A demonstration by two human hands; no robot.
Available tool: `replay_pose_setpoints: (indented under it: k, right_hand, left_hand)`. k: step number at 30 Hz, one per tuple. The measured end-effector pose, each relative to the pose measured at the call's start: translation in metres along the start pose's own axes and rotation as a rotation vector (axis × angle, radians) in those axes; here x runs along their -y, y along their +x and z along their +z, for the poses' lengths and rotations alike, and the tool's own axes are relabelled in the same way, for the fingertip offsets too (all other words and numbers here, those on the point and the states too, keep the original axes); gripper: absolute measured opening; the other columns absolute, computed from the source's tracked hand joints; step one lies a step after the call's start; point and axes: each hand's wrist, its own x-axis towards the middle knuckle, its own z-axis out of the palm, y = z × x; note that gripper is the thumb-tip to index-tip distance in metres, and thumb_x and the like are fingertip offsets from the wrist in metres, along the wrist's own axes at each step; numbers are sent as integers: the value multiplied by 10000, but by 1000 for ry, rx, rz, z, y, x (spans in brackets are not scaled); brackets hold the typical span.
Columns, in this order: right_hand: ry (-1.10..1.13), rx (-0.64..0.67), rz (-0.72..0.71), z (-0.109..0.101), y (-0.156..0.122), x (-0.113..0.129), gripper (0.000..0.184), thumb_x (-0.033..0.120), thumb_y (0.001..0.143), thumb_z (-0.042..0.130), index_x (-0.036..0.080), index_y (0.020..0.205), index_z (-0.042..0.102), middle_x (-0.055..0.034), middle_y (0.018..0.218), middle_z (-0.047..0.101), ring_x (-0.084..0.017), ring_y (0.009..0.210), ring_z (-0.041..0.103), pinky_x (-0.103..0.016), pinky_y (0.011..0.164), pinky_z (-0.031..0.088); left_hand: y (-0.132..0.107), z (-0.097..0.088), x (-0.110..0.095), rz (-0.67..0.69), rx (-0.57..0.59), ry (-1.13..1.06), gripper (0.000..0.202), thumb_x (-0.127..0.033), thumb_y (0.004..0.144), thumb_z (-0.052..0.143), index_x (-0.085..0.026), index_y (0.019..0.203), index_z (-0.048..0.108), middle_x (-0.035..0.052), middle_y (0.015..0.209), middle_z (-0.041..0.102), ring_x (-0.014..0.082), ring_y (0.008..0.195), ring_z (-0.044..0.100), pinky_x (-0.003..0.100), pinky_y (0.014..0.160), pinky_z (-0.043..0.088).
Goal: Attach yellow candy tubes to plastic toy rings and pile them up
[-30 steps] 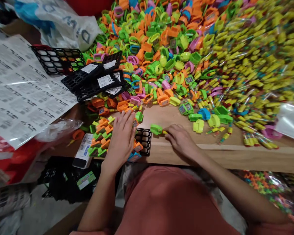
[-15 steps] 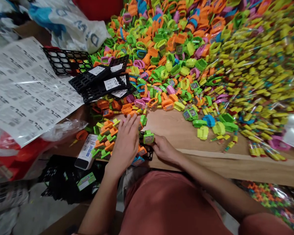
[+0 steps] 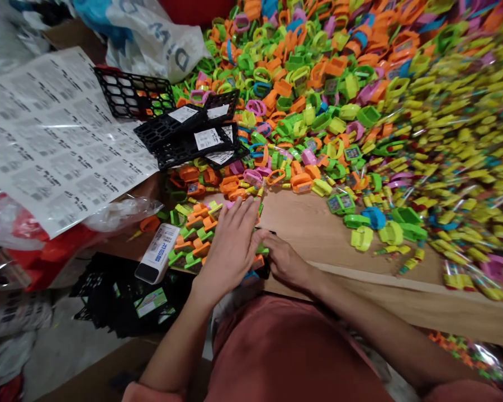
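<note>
My left hand lies flat, fingers spread, on rows of orange and green plastic toy watches packed in a black mesh tray. The hand hides most of the tray's right part. My right hand rests at the tray's right side, its fingertips meeting those of my left hand. Nothing shows in either hand. Behind them, a large loose pile of multicoloured toy watches spreads over the wooden tabletop.
Stacked black mesh trays with labels lie beside a printed label sheet. Yellow wrapped items cover the right. A white box lies left of my hands, and a black crate sits below the table edge.
The green watch my right hand pushed at the tray no longer shows. My right hand has moved in against my left hand's fingertips, and the view has tilted.
</note>
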Motion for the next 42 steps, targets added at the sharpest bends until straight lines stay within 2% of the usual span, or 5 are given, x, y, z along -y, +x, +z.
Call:
replay_pose_setpoints:
  k: [5,13,21,27,42]
  right_hand:
    - [164,204,95,-38,31,3,204,53,904,469,168,909,637,-31,828,638,-173,755,578,-269,738,460]
    - [-439,-18,46,-65,107,-36,218,92,932,513,163,1045,686,-109,1065,586,-241,975,494,-326,828,410]
    - [-73,-142,115,-67,51,-18,145,172,968,468,168,1034,598,-97,1035,610,-228,965,540,-357,904,456]
    - [420,-88,259,-27,26,2,197,192,943,476,171,1103,590,-47,984,646,-196,917,594,-315,869,499]
    - [133,54,48,-12,22,-6,257,14,751,437,182,909,551,-57,898,604,-192,808,559,-282,739,466]
  left_hand:
    - [-1,1,-1,-19,-20,80,507,-370,1064,376,-171,1523,451,110,1633,402,288,1536,333,570,1299,235]
    - [-9,1,14,47,-39,31,664,-563,1014,472,-210,1568,370,143,1650,352,310,1544,310,611,1285,215]
    - [-10,-1,7,37,-41,10,536,-419,1053,408,-215,1548,379,114,1600,437,259,1522,346,566,1309,160]
    - [-9,-2,5,38,-52,15,514,-383,1047,418,-185,1521,394,127,1518,516,247,1454,432,544,1307,192]
    - [4,-5,-5,11,11,93,491,-428,1053,419,-164,1457,509,146,1370,583,318,1369,486,648,1257,239]
